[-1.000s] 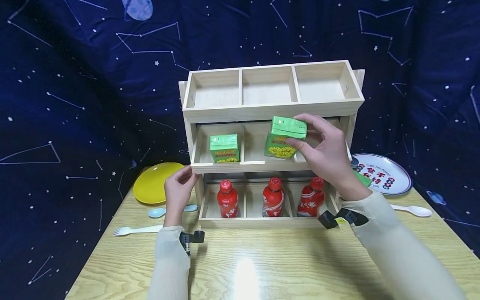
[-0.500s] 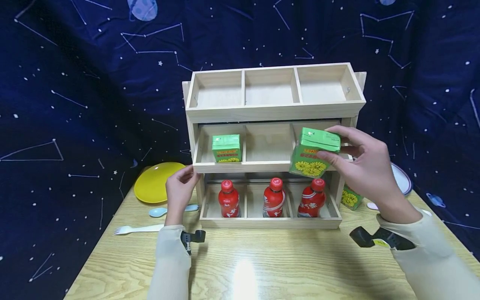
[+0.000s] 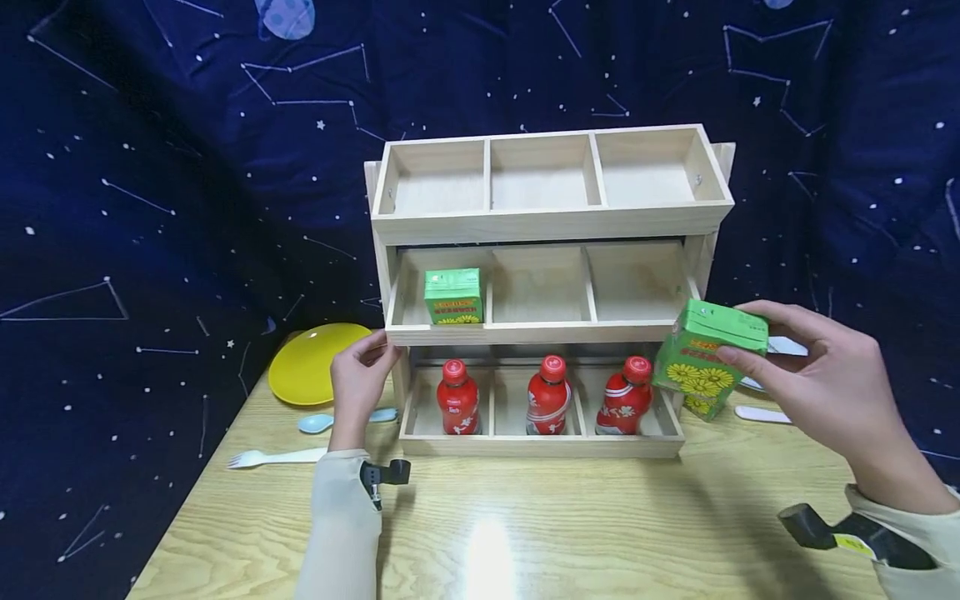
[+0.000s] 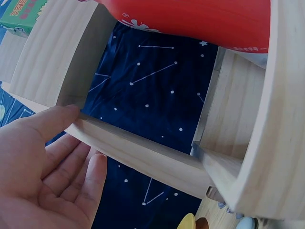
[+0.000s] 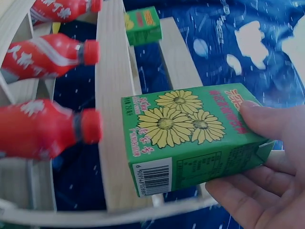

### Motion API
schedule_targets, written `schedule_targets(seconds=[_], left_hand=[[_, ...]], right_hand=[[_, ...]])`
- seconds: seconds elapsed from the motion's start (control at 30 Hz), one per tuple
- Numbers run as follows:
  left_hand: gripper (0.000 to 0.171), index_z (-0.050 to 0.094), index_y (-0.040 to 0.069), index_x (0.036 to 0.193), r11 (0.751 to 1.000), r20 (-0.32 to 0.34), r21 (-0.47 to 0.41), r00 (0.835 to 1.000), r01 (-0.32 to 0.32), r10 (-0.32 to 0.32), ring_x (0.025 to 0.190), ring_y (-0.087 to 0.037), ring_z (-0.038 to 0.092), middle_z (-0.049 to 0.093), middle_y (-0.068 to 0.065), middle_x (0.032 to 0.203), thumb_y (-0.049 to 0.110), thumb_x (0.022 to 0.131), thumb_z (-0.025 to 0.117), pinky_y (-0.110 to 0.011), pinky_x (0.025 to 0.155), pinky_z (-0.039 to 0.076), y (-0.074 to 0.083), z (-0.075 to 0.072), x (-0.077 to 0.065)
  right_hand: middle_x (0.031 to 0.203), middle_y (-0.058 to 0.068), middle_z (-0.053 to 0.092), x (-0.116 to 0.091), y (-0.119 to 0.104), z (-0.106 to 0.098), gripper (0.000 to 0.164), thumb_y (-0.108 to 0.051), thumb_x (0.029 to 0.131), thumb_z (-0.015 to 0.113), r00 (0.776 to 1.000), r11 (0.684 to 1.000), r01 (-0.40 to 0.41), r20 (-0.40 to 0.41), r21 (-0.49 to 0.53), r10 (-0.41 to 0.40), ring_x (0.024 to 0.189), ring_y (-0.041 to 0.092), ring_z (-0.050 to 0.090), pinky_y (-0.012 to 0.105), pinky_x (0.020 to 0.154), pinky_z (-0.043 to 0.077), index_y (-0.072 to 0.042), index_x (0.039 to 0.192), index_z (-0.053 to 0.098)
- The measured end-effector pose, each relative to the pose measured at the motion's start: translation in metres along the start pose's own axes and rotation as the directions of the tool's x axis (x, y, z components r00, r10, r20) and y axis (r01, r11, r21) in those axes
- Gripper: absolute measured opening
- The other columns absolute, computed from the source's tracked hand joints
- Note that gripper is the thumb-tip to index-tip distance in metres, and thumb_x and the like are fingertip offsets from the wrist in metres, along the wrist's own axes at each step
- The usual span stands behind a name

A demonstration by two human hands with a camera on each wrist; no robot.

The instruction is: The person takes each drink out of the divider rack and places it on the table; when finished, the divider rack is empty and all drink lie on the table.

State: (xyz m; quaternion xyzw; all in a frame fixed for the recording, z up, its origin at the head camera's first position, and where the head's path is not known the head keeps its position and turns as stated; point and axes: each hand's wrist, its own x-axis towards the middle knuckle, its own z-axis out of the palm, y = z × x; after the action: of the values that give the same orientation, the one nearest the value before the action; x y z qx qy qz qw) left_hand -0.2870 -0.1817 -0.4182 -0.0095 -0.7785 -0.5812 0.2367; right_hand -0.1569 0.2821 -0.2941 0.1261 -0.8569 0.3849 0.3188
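My right hand (image 3: 832,379) pinches a green drink carton with yellow flowers (image 3: 708,350) between thumb and fingers, off the right end of the wooden shelf (image 3: 555,335). In the right wrist view the carton (image 5: 167,126) is tilted, its barcode end away from the palm. My left hand (image 3: 360,379) holds the shelf's left side by the middle tier; in the left wrist view the thumb lies on the tier's corner and the fingers curl near the side post (image 4: 138,148). Another green carton (image 3: 453,297) sits in the middle tier's left compartment.
Red bottles stand in the bottom tier: left (image 3: 457,404), middle (image 3: 547,400), right (image 3: 624,400). Behind the held carton, a further green carton (image 3: 701,407) stands on the table, partly hidden. A yellow plate (image 3: 311,367), blue spoon (image 3: 315,423) and white fork (image 3: 273,458) lie left.
My right hand has carried the carton from in front of the middle compartment rightward and down, past the shelf's right end. My left hand has stayed on the shelf.
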Motion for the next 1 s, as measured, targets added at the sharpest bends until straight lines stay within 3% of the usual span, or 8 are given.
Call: schedule_targets(seconds=[0.13, 0.23, 0.5, 0.7, 1.0], left_hand=[[0.035, 0.073, 0.006, 0.117, 1.000, -0.006, 0.011, 1.000, 0.003, -0.003, 0.095, -0.022, 0.070, 0.072, -0.010, 0.110, 0.022, 0.087, 0.078, -0.021, 0.079, 0.057, 0.000, -0.002, 0.001], [0.035, 0.073, 0.006, 0.118, 1.000, -0.001, 0.013, 1.000, 0.011, -0.011, 0.096, -0.023, 0.070, 0.072, -0.009, 0.111, 0.023, 0.087, 0.078, -0.023, 0.080, 0.057, 0.000, -0.002, 0.001], [0.037, 0.073, 0.006, 0.117, 1.000, 0.005, -0.009, 1.000, 0.009, -0.009, 0.095, -0.022, 0.070, 0.072, -0.010, 0.108, 0.024, 0.086, 0.079, -0.019, 0.079, 0.056, 0.001, 0.000, 0.000], [0.035, 0.073, 0.005, 0.117, 1.000, 0.003, -0.008, 1.000, 0.010, -0.010, 0.095, -0.022, 0.070, 0.072, -0.010, 0.109, 0.021, 0.086, 0.079, -0.019, 0.079, 0.056, 0.002, 0.000, 0.001], [0.036, 0.072, 0.005, 0.118, 1.000, 0.005, -0.010, 1.000, 0.015, -0.015, 0.097, -0.022, 0.069, 0.071, -0.010, 0.111, 0.022, 0.086, 0.079, -0.020, 0.081, 0.056, 0.001, 0.000, 0.000]], right_hand=[[0.094, -0.019, 0.063, -0.012, 0.019, -0.009, 0.047, -0.001, 0.077, 0.084, 0.994, 0.992, -0.109, -0.022, -0.056, 0.108, 0.075, -0.006, 0.061, 0.005, 0.059, 0.049, -0.003, 0.120, 0.066], [0.087, -0.025, 0.062, -0.021, 0.033, -0.015, 0.047, -0.008, 0.076, 0.086, 0.983, 0.979, -0.182, -0.043, -0.088, 0.179, 0.065, -0.005, 0.057, 0.010, 0.049, 0.044, -0.005, 0.119, 0.067], [0.077, -0.023, 0.063, -0.041, 0.072, -0.021, 0.044, -0.014, 0.075, 0.087, 0.957, 0.953, -0.291, -0.028, -0.078, 0.290, 0.068, -0.012, 0.057, 0.013, 0.047, 0.045, -0.010, 0.114, 0.067], [0.075, -0.018, 0.065, -0.049, 0.101, -0.014, 0.047, -0.023, 0.075, 0.088, 0.949, 0.940, -0.311, 0.007, -0.143, 0.315, 0.074, -0.012, 0.053, 0.020, 0.050, 0.039, -0.007, 0.114, 0.067], [0.081, -0.030, 0.059, -0.056, 0.130, 0.002, 0.048, -0.027, 0.075, 0.088, 0.946, 0.933, -0.299, 0.066, -0.198, 0.318, 0.079, -0.021, 0.047, 0.014, 0.059, 0.040, -0.004, 0.112, 0.068]])
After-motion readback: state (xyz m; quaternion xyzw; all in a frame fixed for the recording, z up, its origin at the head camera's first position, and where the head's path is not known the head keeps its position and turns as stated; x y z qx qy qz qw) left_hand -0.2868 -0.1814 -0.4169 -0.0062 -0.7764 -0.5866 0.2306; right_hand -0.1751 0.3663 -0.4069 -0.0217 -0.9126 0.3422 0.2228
